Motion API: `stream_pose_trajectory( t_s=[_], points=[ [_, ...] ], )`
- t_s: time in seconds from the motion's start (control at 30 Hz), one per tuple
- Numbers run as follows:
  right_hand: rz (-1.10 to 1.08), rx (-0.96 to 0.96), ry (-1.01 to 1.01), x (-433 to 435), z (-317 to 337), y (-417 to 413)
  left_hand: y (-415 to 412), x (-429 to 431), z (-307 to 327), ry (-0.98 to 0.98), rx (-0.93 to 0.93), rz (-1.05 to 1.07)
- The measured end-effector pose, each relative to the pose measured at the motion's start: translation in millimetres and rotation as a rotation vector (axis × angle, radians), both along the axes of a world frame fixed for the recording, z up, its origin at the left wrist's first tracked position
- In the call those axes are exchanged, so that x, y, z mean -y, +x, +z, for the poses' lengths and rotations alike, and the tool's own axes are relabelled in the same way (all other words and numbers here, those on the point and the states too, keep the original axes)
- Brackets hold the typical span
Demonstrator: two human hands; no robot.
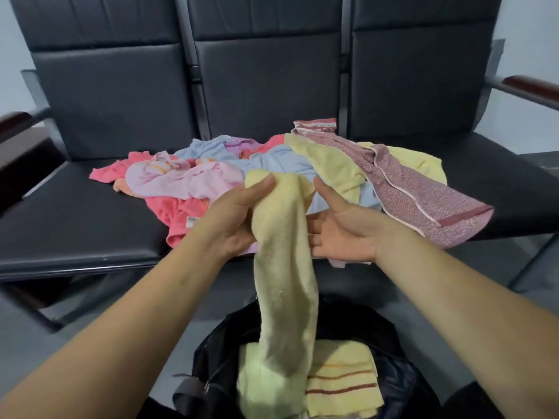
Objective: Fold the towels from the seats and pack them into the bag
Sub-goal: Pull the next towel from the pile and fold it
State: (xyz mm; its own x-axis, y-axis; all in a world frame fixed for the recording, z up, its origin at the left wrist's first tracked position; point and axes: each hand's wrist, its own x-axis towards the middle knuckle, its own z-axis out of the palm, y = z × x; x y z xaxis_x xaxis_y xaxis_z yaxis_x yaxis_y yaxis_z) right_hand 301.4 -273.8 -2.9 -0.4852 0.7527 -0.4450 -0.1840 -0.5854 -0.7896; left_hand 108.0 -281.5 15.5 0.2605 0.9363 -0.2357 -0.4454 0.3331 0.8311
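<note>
My left hand grips the top of a pale yellow towel that hangs down in a long bunch over the black bag. Beside the towel, my right hand is spread, palm turned inward, fingers apart and holding nothing. Inside the bag lies a folded yellow towel with red and orange stripes. A heap of loose towels covers the middle seat: pink, coral, light blue, another yellow one and a dark pink patterned towel hanging over the seat's front edge.
A row of black padded seats with backrests fills the view, with wooden armrests at far left and far right. The bag stands on the grey floor just in front of the seats, between my forearms.
</note>
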Motion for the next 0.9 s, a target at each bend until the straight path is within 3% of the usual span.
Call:
stream_pose_trajectory(
  t_s=[0.17, 0.33, 0.47, 0.6, 0.7, 0.77, 0.9],
  points=[
    [0.090, 0.089, 0.132, 2.0, -0.8, 0.5, -10.9, -15.6, -9.8, 0.046, -0.132, 0.002],
    [-0.102, -0.116, 0.169, -4.2, 2.7, -2.9, -32.4, -18.1, -23.4, 0.104, -0.267, -0.287],
    [-0.185, -0.197, 0.189, -7.8, 15.1, 5.1, -32.9, -16.5, -26.6, 0.081, -0.410, -0.261],
    [-0.216, -0.173, 0.190, -8.2, 18.2, 9.1, -35.0, -17.4, -33.2, 0.048, -0.337, -0.210],
    [-0.296, -0.259, 0.134, -8.6, 20.3, 9.8, -33.3, -9.0, -43.1, 0.047, -0.432, -0.377],
    [-0.311, -0.269, 0.133, -7.3, 21.4, 10.3, -25.2, -2.7, -48.1, 0.059, -0.470, -0.363],
    [-0.286, -0.125, 0.144, -7.8, 14.5, 16.7, -10.0, -0.7, -37.2, 0.040, -0.242, -0.181]
  ],
)
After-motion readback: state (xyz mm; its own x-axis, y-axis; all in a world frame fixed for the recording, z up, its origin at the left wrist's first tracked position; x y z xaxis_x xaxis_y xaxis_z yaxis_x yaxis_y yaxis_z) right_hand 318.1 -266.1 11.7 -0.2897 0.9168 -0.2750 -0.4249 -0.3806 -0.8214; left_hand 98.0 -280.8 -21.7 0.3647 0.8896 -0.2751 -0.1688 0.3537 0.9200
